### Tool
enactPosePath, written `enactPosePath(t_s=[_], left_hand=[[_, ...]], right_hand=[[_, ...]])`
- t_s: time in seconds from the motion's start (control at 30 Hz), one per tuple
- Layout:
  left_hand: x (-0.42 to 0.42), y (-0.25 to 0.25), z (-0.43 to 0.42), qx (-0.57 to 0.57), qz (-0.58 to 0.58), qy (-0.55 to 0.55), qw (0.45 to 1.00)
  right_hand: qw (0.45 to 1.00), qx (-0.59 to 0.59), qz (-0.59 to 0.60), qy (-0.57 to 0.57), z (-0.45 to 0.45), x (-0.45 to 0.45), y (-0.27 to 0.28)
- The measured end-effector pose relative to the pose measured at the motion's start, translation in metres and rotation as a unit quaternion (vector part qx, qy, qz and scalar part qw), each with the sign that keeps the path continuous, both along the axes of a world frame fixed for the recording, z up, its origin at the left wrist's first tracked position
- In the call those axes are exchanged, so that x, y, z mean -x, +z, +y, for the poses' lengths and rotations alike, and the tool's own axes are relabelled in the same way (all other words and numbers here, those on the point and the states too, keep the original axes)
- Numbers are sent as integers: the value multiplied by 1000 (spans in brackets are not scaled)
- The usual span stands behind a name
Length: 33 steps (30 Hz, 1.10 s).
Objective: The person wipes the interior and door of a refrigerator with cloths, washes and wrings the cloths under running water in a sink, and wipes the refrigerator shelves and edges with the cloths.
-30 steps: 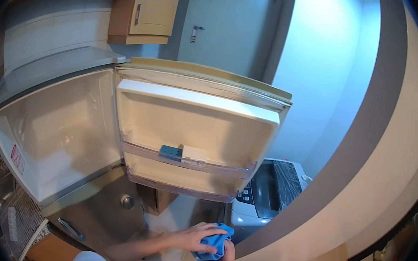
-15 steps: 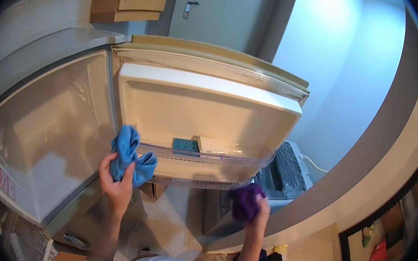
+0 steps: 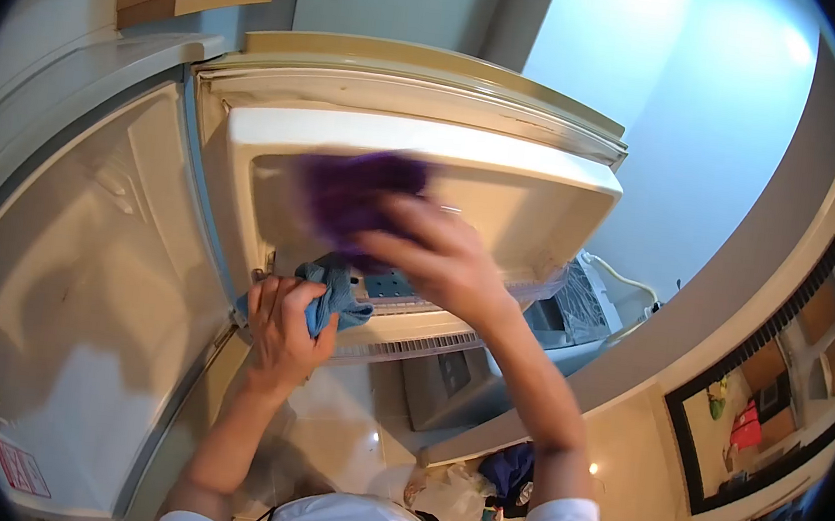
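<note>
My left hand (image 3: 288, 326) is closed around a blue cloth (image 3: 333, 298), close to the left end of the clear door shelf (image 3: 419, 344). A bunched purple cloth (image 3: 358, 195), smeared by motion, is in my right hand (image 3: 438, 257). That hand is raised in front of the upper inner panel of the open fridge door (image 3: 513, 209); whether the cloth touches the panel I cannot tell. Behind my right hand, a teal perforated box (image 3: 385, 285) sits partly hidden on the shelf.
On the left is the open white compartment (image 3: 62, 297) with a red-bordered label (image 3: 22, 467). A washing machine (image 3: 574, 306) stands behind the door at the right, beside a curved wall edge (image 3: 739, 261). Bags and other items (image 3: 474, 507) lie on the floor.
My right hand has swung up and left with the purple cloth, from below the door to its inner panel. My left hand has moved slightly right with the blue cloth, nearer the shelf.
</note>
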<state>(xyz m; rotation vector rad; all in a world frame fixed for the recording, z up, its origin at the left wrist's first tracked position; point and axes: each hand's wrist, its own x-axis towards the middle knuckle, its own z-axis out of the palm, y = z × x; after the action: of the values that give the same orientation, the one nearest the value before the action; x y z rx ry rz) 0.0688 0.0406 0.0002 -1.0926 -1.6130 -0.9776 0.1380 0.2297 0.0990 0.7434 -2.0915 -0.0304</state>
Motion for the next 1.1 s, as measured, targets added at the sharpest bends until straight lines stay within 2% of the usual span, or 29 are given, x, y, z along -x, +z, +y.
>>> enactPosePath(t_s=[0.03, 0.07, 0.13, 0.23, 0.3, 0.37, 0.43, 0.47, 0.5, 0.57, 0.63, 0.73, 0.77, 0.8, 0.83, 0.87, 0.9, 0.97, 1.07, 1.1], left_hand=[[2, -2, 0, -4, -5, -1, 1000], [3, -5, 0, -7, -11, -1, 1000], [6, -6, -2, -4, -24, -13, 1000], [12, -6, -6, -8, -24, -28, 999], [11, -6, -6, -1, -16, -26, 1000], [6, -5, -5, -2, -21, -26, 999], [5, -5, -1, -8, -17, -26, 999], [5, -7, 1, -25, -11, -12, 1000], [6, -7, 4, -44, -3, 5, 999], [7, -7, 8, -61, 4, 5, 998], [6, -8, 9, -79, 5, 5, 997], [7, -10, 7, -82, 11, 3, 997], [8, -12, 6, -91, 8, -8, 996], [9, -13, 5, -87, 12, -1, 996], [10, -13, 5, -91, 10, -4, 996], [9, -14, 4, -94, 6, -10, 995], [8, -14, 2, -89, 7, -8, 996], [4, -12, 2, -81, -19, -33, 996], [2, -14, 1, -80, -40, -53, 995], [0, -12, 1, -80, -41, -56, 994]], right_hand=[[994, -91, -48, -23, -12, 14, 4], [994, -90, -53, -29, -13, 28, 2], [954, -274, -124, -7, -6, 57, -10], [934, -316, -162, -40, 25, 43, -6], [905, -303, -273, -118, 52, 18, 8], [867, -153, -365, -303, 75, -14, 14], [872, 87, -360, -319, 105, -43, 30], [876, 274, -294, -266, 111, -54, 30], [846, 446, -216, -197, 113, -65, 31], [867, 446, -170, -141, 124, -69, 16], [804, 587, -52, -77, 81, -66, 0], [853, 514, 22, -88, 39, -38, -21], [902, 419, 39, -93, 30, -25, -28], [969, 242, 24, -48, 26, -9, -24], [982, 182, -18, -50, 8, 5, -21], [987, -38, 19, -154, 5, 24, -19], [982, -119, 45, -143, 0, 41, -19], [983, -175, 41, -50, -4, 56, -16], [977, -206, 50, -28, 23, 50, -13], [981, -177, 68, -48, 41, 40, -11]])
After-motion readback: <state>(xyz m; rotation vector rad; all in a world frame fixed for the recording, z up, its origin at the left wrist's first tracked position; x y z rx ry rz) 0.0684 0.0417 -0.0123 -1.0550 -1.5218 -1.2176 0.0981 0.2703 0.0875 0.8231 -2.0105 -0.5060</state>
